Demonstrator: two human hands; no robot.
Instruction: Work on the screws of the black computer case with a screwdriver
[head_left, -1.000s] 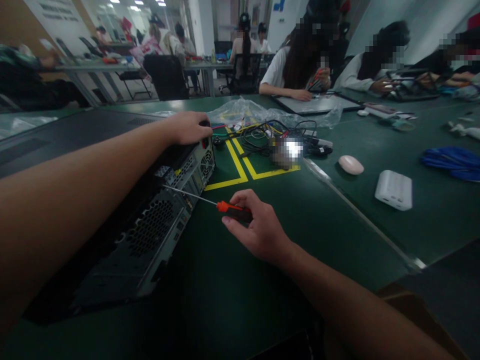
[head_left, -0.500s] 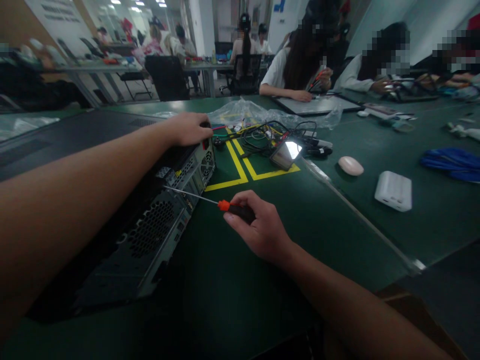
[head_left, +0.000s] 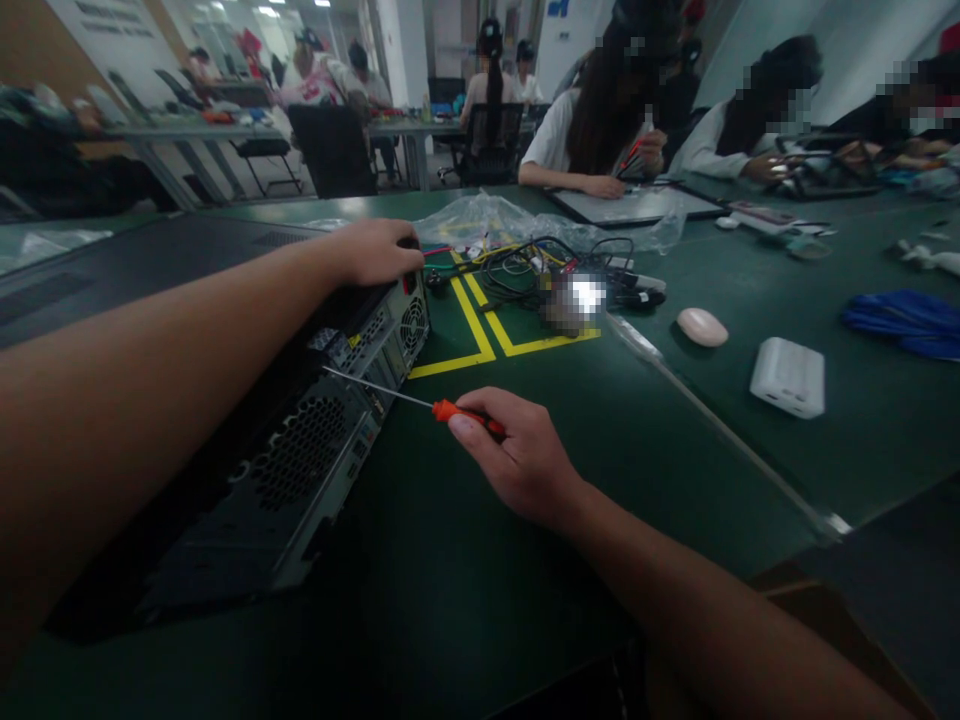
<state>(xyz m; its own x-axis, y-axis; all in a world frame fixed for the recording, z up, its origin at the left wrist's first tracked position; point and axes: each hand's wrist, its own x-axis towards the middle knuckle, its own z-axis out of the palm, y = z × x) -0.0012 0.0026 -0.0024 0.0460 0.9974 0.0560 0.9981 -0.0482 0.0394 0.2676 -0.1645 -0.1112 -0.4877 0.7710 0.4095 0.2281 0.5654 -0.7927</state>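
Note:
A black computer case (head_left: 142, 275) lies on its side at the left, its grey back panel (head_left: 307, 450) with honeycomb vents turned towards me. My left hand (head_left: 382, 252) is closed over the far top corner of the case, its fingertips partly hidden past the edge. In my right hand (head_left: 517, 450) is a screwdriver (head_left: 446, 410) with an orange and black handle, pinched between thumb and fingers. Its long thin shaft points left, and the tip meets the back panel near its top edge. Whether a screw sits under the tip is too small to tell.
Beyond the case lie tangled cables (head_left: 525, 265) and clear plastic wrap (head_left: 487, 215), near yellow tape marks (head_left: 480, 335). To the right are a pinkish oval object (head_left: 702, 327), a white box-shaped device (head_left: 787, 376) and a blue bundle (head_left: 900, 325). Several people work across the green table (head_left: 465, 590).
The screwdriver handle has turned in my right hand, showing more orange, and my thumb has shifted on it. My left hand stays on the case corner.

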